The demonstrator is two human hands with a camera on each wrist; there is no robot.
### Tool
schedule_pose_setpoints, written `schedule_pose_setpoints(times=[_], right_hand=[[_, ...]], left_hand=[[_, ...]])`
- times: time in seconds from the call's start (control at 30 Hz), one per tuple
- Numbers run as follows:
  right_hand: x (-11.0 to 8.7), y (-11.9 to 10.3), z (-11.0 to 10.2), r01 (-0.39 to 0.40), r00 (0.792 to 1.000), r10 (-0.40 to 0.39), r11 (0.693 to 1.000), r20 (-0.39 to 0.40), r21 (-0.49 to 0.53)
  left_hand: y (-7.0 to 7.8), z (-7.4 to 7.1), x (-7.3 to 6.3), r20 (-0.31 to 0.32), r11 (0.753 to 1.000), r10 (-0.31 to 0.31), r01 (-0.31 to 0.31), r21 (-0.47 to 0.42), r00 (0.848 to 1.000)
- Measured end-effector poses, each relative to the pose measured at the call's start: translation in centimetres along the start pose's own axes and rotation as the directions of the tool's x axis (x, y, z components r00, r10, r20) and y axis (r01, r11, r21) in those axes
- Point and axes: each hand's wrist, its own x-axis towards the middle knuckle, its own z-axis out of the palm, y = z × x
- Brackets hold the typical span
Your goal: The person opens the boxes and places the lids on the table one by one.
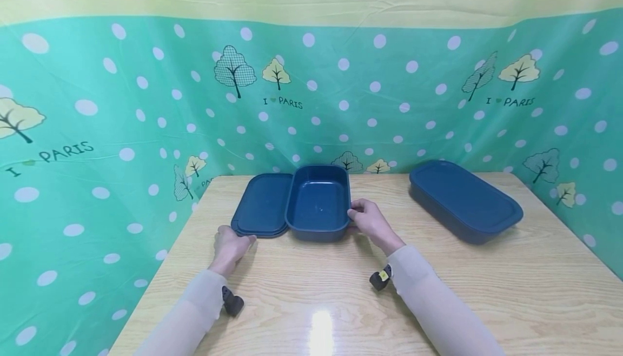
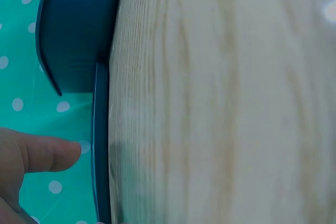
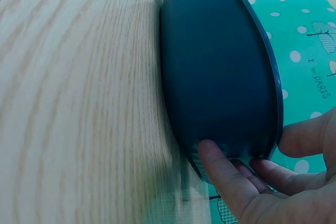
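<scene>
An uncovered dark blue plastic container stands in the middle of the table, its inside bare. My right hand grips its right side, the thumb at the rim and the fingers against the outer wall, as the right wrist view shows. Flat on the table, right beside the container's left wall, lies a dark blue lid. My left hand is at the lid's front left corner, with its thumb stretched out straight near the lid's edge. Its other fingers are mostly hidden in the left wrist view.
A second, longer dark blue container with its lid on stands at the right of the wooden table. A green dotted cloth hangs behind the table and along its sides.
</scene>
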Motion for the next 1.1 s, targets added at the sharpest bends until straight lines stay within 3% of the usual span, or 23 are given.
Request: schedule_pose_setpoints(times=[1.1], right_hand=[[0.16, 0.05, -0.08, -0.003, 1.0, 0.002, 0.999, -0.012, -0.042]], left_hand=[[0.7, -0.07, 0.53, 0.014, 0.998, 0.022, -0.021, -0.056, 1.0]])
